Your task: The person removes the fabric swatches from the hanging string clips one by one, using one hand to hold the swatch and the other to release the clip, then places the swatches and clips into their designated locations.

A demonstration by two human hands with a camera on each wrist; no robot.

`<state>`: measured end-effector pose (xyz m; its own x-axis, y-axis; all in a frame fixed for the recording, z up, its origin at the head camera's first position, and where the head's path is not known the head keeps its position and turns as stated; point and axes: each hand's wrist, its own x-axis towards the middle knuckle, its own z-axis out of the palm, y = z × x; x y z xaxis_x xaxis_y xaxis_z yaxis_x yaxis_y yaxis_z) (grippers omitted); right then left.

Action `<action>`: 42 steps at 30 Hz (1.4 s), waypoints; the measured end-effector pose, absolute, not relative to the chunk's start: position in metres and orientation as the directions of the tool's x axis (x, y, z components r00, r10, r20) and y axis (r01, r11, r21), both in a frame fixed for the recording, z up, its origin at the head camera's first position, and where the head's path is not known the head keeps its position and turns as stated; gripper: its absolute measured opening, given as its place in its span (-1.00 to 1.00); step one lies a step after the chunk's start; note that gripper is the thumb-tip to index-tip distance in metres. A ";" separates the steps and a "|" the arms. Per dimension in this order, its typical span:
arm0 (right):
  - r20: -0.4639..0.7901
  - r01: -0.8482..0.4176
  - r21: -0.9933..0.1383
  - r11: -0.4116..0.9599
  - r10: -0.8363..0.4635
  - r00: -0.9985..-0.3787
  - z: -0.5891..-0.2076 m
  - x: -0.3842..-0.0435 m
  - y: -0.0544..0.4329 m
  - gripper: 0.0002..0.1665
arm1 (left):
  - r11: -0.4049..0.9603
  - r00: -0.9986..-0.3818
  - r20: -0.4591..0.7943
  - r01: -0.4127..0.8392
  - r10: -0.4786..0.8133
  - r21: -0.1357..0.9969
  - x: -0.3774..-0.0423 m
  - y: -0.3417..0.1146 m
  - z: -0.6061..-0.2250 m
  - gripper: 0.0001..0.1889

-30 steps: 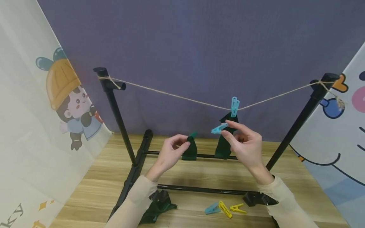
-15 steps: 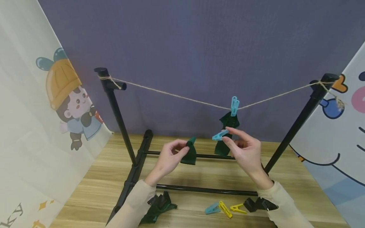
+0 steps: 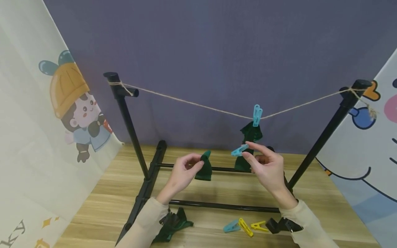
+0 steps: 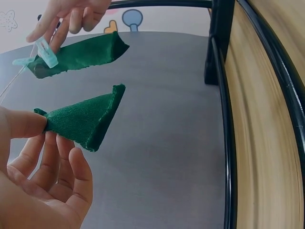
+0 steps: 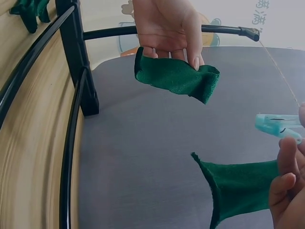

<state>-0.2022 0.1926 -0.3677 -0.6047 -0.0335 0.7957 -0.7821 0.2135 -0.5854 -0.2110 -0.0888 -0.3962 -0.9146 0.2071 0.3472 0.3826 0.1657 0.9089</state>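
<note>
My left hand (image 3: 183, 172) pinches the gathered top of a small dark green velvety cloth (image 3: 204, 170), held up below the twine; its wider end (image 4: 97, 124) points away from the fingers in the left wrist view. In my right hand (image 3: 269, 167) a light blue clothespin (image 3: 239, 150) is pinched between thumb and fingertips, tip toward the left. Another blue clothespin (image 3: 257, 115) grips the twine (image 3: 186, 102) at its low point, with a second green cloth (image 3: 252, 130) hanging from it. My right hand covers part of that hanging cloth in the head view.
Black posts (image 3: 131, 131) of a pipe frame carry the twine at both ends. Low crossbars (image 3: 223, 206) run across the wooden table (image 3: 102, 206). Near the front lie another green cloth (image 3: 173, 227), a blue clothespin (image 3: 231, 226) and two yellow ones (image 3: 245, 227).
Both hands have come down a little, the left one with its green cloth and the right one with its clothespin. More of the hanging cloth's upper part shows above the right hand.
</note>
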 end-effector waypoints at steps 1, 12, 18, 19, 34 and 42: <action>0.791 -0.777 -0.591 0.217 -0.033 -0.611 -0.369 -0.202 0.193 -0.60 | 0.163 -0.914 0.349 0.384 0.207 0.909 -0.211 -0.089 -0.396 -0.81; 0.749 -0.726 -0.633 0.267 -0.026 -0.662 -0.380 -0.198 0.194 -0.56 | 0.179 -0.922 0.328 0.365 0.205 0.914 -0.207 -0.092 -0.403 -0.82; 0.735 -0.713 -0.647 0.272 -0.029 -0.678 -0.384 -0.196 0.195 -0.56 | 0.175 -0.929 0.310 0.346 0.203 0.922 -0.206 -0.093 -0.408 -0.82; 0.736 -0.714 -0.647 0.269 -0.029 -0.677 -0.384 -0.196 0.195 -0.57 | 0.174 -0.928 0.311 0.347 0.204 0.922 -0.206 -0.093 -0.408 -0.82; 0.718 -0.700 -0.673 0.237 -0.015 -0.696 -0.397 -0.192 0.195 -0.58 | 0.201 -0.933 0.305 0.341 0.193 0.918 -0.203 -0.092 -0.416 -0.84; 0.680 -0.661 -0.700 0.272 -0.031 -0.733 -0.404 -0.187 0.200 -0.57 | 0.221 -0.932 0.293 0.338 0.215 0.915 -0.199 -0.094 -0.424 -0.82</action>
